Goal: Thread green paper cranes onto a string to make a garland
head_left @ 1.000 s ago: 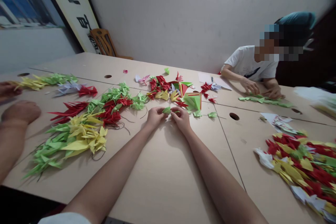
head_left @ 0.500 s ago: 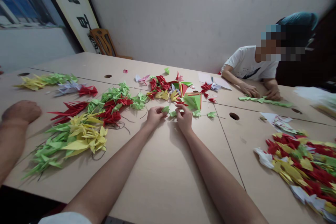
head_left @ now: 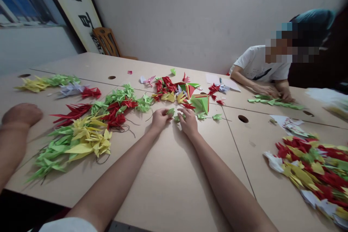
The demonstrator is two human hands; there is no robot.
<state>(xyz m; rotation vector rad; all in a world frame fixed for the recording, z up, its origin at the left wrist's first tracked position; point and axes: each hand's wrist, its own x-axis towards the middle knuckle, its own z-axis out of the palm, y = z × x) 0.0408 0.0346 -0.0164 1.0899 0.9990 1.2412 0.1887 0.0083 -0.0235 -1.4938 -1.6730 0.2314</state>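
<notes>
2 grips: left grip point(head_left: 161, 119) pinching green origami piece point(head_left: 170, 111), right grip point(head_left: 188, 121) half open.

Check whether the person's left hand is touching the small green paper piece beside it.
Touching. The head view shows the left hand with its fingertips against the small green paper piece, with no gap showing between them.
</notes>
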